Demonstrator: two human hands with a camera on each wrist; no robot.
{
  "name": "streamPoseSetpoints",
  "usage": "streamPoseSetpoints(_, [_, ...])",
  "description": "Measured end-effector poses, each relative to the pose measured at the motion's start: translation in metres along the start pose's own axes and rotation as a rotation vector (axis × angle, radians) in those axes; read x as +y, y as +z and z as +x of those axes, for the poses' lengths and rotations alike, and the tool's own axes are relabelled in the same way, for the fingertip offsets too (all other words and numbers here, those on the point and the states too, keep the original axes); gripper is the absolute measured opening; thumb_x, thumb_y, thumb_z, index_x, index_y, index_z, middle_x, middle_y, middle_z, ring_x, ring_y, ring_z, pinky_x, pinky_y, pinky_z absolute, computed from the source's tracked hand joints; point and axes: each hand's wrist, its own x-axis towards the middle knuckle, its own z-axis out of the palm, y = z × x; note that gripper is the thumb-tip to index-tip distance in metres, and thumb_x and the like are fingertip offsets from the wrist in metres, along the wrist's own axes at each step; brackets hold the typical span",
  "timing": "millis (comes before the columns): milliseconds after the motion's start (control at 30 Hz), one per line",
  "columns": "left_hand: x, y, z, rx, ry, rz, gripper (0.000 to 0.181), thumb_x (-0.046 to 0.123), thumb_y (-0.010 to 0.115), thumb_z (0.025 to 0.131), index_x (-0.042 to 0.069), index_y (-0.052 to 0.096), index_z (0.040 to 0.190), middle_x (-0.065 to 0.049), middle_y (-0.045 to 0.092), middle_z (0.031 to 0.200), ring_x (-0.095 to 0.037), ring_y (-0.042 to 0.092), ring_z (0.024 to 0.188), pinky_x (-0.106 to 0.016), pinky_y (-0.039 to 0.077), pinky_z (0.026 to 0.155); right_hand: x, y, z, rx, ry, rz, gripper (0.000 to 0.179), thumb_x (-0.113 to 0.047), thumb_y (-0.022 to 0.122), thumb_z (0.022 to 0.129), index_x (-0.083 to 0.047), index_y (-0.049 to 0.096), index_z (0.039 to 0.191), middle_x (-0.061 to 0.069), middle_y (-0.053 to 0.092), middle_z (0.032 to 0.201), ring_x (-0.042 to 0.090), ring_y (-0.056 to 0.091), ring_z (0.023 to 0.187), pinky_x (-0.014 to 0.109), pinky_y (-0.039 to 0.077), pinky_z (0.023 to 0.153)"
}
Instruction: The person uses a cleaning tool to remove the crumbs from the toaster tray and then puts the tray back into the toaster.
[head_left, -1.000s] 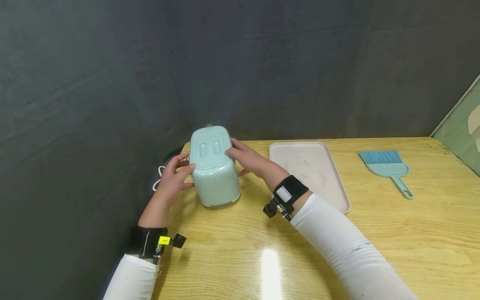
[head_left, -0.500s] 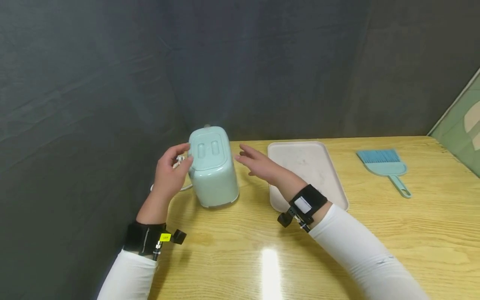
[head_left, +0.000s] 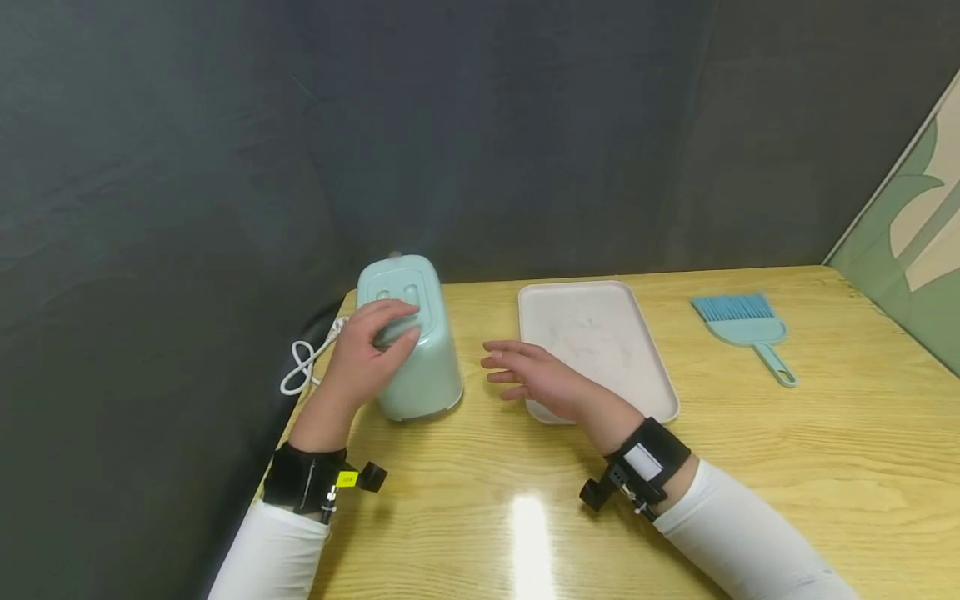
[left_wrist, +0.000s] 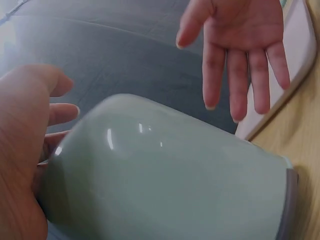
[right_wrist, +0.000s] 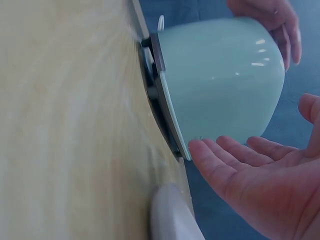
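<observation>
A mint-green toaster (head_left: 423,379) with a lid on top (head_left: 423,283) stands upright at the table's left side. My left hand (head_left: 363,354) is at its upper left, with thumb and fingers spread and loosely bent over the near part of the lid. In the left wrist view, its fingers (left_wrist: 62,112) show beside the toaster's rounded top edge. My right hand (head_left: 543,379) is apart from the toaster, to its right, over the left edge of a pale tray (head_left: 536,312). Its fingers are extended and hold nothing, palm toward the toaster.
A white power cord (head_left: 300,367) lies looped at the table's left edge, beside the toaster. Farther right on the wooden table (head_left: 465,500) lie a small blue brush and dustpan (head_left: 750,329). A dark curtain (head_left: 525,150) hangs behind the table.
Both hands had been at the toaster's sides. The right hand has let go and moved right and nearer. The left hand has come off the left side and over the lid. The view shifted slightly.
</observation>
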Motion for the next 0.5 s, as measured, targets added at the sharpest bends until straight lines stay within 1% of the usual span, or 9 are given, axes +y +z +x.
streamPoseSetpoints(67, [-0.002, 0.001, 0.0, -0.023, 0.006, 0.044, 0.029, 0.032, 0.061, 0.078, 0.021, 0.062, 0.104, 0.012, 0.055, 0.106, -0.009, 0.043, 0.105, -0.035, 0.031, 0.09, 0.003, 0.004, -0.003, -0.024, 0.0, 0.051, 0.048, -0.038, 0.047, 0.087, -0.016, 0.037, 0.128, 0.009, 0.041, 0.127, 0.029, 0.038, 0.115, 0.049, 0.031, 0.09])
streamPoseSetpoints(100, [-0.002, 0.002, 0.0, -0.024, 0.014, 0.075, 0.029, 0.034, 0.061, 0.077, 0.022, 0.062, 0.103, 0.014, 0.054, 0.105, -0.008, 0.043, 0.105, -0.035, 0.03, 0.089, 0.003, 0.005, -0.004, -0.035, -0.003, 0.066, 0.048, -0.038, 0.046, 0.087, -0.015, 0.037, 0.129, 0.01, 0.041, 0.127, 0.03, 0.037, 0.116, 0.05, 0.03, 0.09])
streamPoseSetpoints(200, [-0.004, 0.004, 0.0, -0.008, 0.036, 0.133, 0.028, 0.035, 0.062, 0.076, 0.023, 0.063, 0.101, 0.014, 0.055, 0.102, -0.009, 0.044, 0.102, -0.035, 0.031, 0.087, 0.006, 0.01, -0.005, -0.05, 0.002, 0.115, 0.049, -0.036, 0.046, 0.088, -0.012, 0.036, 0.128, 0.013, 0.041, 0.126, 0.034, 0.035, 0.117, 0.05, 0.03, 0.09])
streamPoseSetpoints(267, [-0.005, 0.006, 0.0, 0.02, 0.049, 0.165, 0.028, 0.036, 0.063, 0.074, 0.023, 0.064, 0.099, 0.014, 0.055, 0.101, -0.009, 0.044, 0.1, -0.035, 0.031, 0.085, 0.007, 0.012, -0.004, -0.043, 0.004, 0.115, 0.049, -0.036, 0.046, 0.088, -0.01, 0.036, 0.129, 0.016, 0.041, 0.127, 0.036, 0.035, 0.116, 0.05, 0.031, 0.09])
streamPoseSetpoints(367, [-0.007, 0.011, -0.001, 0.081, 0.074, 0.209, 0.029, 0.037, 0.066, 0.071, 0.022, 0.065, 0.096, 0.013, 0.056, 0.099, -0.01, 0.046, 0.096, -0.034, 0.033, 0.082, 0.014, 0.014, -0.001, -0.031, 0.033, 0.124, 0.05, -0.035, 0.045, 0.089, -0.006, 0.036, 0.128, 0.021, 0.039, 0.127, 0.037, 0.037, 0.114, 0.048, 0.032, 0.089])
streamPoseSetpoints(500, [-0.009, 0.018, -0.004, 0.166, 0.113, 0.239, 0.028, 0.037, 0.067, 0.067, 0.019, 0.067, 0.089, 0.011, 0.059, 0.095, -0.012, 0.05, 0.091, -0.033, 0.035, 0.079, 0.025, 0.017, 0.003, -0.045, 0.072, 0.143, 0.053, -0.032, 0.043, 0.09, -0.001, 0.031, 0.13, 0.026, 0.037, 0.126, 0.038, 0.039, 0.111, 0.048, 0.033, 0.089])
